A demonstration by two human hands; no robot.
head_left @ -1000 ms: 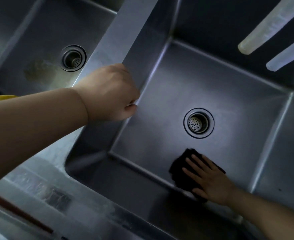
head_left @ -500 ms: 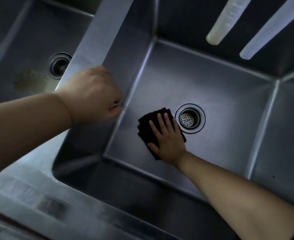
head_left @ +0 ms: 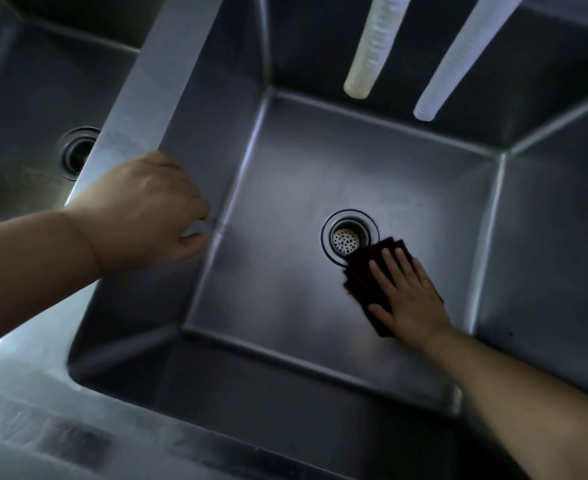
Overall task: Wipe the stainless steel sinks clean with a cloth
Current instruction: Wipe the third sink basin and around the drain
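Head view: my right hand (head_left: 408,296) lies flat, fingers spread, pressing the dark cloth (head_left: 365,271) on the floor of the right sink (head_left: 285,202), touching the drain (head_left: 346,239). My left hand (head_left: 147,209) curls over the divider rim (head_left: 154,81); left sink (head_left: 26,116) beyond.

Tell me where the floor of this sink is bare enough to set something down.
Bare floor lies between the drain and the left wall below the left hand, and along the near wall. It is crowded right of the drain, where the right hand presses the cloth.
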